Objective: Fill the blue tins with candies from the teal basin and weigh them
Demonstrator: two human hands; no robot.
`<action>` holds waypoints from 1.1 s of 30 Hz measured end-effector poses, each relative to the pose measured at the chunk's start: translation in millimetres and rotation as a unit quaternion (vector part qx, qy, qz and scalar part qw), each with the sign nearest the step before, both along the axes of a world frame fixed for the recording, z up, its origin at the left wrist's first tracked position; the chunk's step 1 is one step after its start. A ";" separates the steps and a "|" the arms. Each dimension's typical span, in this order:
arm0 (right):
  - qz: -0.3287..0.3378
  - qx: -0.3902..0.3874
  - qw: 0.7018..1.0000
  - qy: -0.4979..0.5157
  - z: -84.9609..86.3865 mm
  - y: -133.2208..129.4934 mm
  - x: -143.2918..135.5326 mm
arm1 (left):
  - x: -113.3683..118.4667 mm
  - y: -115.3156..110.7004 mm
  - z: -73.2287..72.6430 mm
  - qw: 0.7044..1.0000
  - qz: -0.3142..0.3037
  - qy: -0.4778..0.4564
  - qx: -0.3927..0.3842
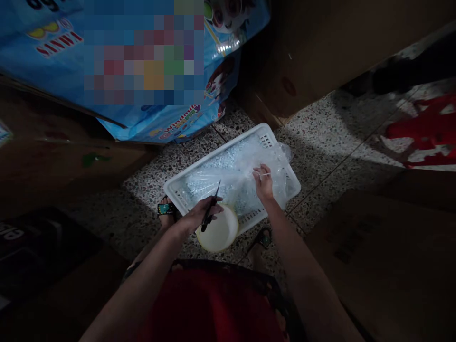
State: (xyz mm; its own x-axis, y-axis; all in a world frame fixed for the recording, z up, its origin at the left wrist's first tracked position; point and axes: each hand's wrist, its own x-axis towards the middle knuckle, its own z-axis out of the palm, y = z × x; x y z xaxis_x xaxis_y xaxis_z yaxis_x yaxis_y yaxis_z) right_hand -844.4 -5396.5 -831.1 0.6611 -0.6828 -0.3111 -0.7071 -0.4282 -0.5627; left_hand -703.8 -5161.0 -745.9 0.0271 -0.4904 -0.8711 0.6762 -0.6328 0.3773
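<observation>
My left hand (205,211) is closed around a black-handled blade (213,204), whose thin point is directed up and away from me. I cannot tell whether it is a knife or closed scissors. This hand is above the rim of a round, pale tub (218,236) with a yellowish edge. With bent fingers, my right hand (263,183) grips the gathered part of a clear plastic bag (245,159); a thin white strip (264,174) crosses its fingers. The bag lies in a white plastic basket (217,146), over many small pale pieces (199,186).
Blue printed packages (149,118) and cardboard boxes (128,154) stand beyond the basket and to the left. Another carton (384,247) is at the right, near a red plastic object (423,130). My sandalled feet flank the tub on the speckled floor (313,142).
</observation>
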 end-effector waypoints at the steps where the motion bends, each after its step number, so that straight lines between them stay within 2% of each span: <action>1: -0.008 -0.002 1.000 -0.007 0.2 -1.6 -3.7 | 0.2 -11.7 -2.1 1.000 -0.007 0.016 -0.011; 3: -0.028 0.000 0.999 -0.017 -2.1 -3.5 -8.9 | 2.4 -34.0 -11.3 0.999 -0.034 0.030 -0.013; 6: -0.061 0.009 0.998 -0.028 -8.8 -4.8 -13.6 | 8.6 -62.2 -32.8 0.995 -0.088 0.036 -0.029; 9: -0.095 0.016 0.995 -0.033 -15.8 -6.4 -16.8 | 14.4 -82.1 -51.0 0.986 -0.152 0.032 -0.066; 11: -0.117 0.020 0.992 -0.035 -19.9 -8.1 -17.8 | 16.9 -89.9 -57.9 0.979 -0.189 0.037 -0.072; 23: -0.187 0.058 0.978 -0.065 -26.5 -11.4 -17.1 | 22.3 -96.3 -73.3 0.977 -0.195 0.068 -0.047; 29: -0.231 0.098 0.963 -0.097 -31.9 -6.4 -22.9 | 16.6 -120.9 -70.8 0.962 -0.270 0.029 0.035; 33: -0.302 0.156 0.934 -0.110 -41.4 -10.5 -16.7 | 10.6 -121.7 -83.5 0.952 -0.303 -0.039 -0.013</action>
State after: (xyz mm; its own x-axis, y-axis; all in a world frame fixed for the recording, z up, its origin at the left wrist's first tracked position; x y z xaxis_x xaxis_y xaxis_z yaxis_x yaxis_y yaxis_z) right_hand -861.1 -5407.0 -872.5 0.2571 -0.8501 -0.4595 -0.6189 0.2203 -0.7539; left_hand -693.2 -5282.7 -829.3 -0.2031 -0.4589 -0.8650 0.1588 -0.8871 0.4334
